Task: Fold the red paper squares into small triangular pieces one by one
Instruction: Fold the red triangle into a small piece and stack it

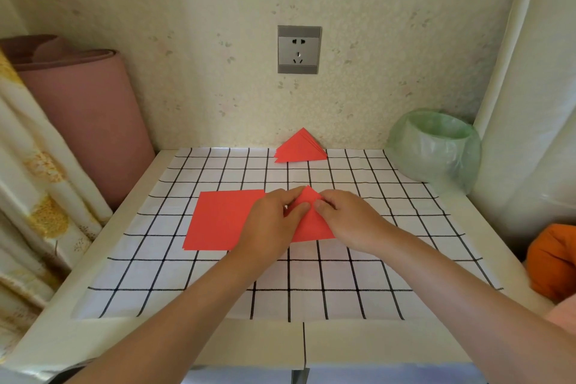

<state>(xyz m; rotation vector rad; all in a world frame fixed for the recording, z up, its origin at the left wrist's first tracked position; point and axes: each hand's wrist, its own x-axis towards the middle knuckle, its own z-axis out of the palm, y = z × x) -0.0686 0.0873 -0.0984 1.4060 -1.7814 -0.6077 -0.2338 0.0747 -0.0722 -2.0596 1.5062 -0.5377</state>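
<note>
On the white bench (168, 349) lies a thin sheet with a black grid (311, 277) printed on white; it is smooth, with some soft wrinkles.

The red paper is matte and flat, and it is in three places. One low stack of red paper squares (224, 218) lies on the grid sheet just beside the left hand (271, 221), whose wrist covers the stack's right corner. How many sheets are in it I cannot tell. One half-folded piece (307, 218), already a triangle with its sharp tip pointing to the wall, lies at the middle of the sheet between both hands. The left fingers (290, 196) pinch its upper left edge. The right hand (349, 218) holds its right side, the right fingers (321, 204) pressed on the top layer. One small pile of folded triangles (300, 148) rests at the far edge of the sheet against the wall, slightly fanned. Several edges show, but the exact number is not clear.

There is one container: a round bin (436, 150) at the far right corner, lined with a thin, crinkled, pale green plastic bag. Its inside is not visible from here.

On the speckled wall there is one grey square socket (298, 49). At the left stands one pink rolled mat (84, 115) beside a curtain (37, 181) with yellow pattern. At the right edge sits one orange soft thing (551, 262).
</note>
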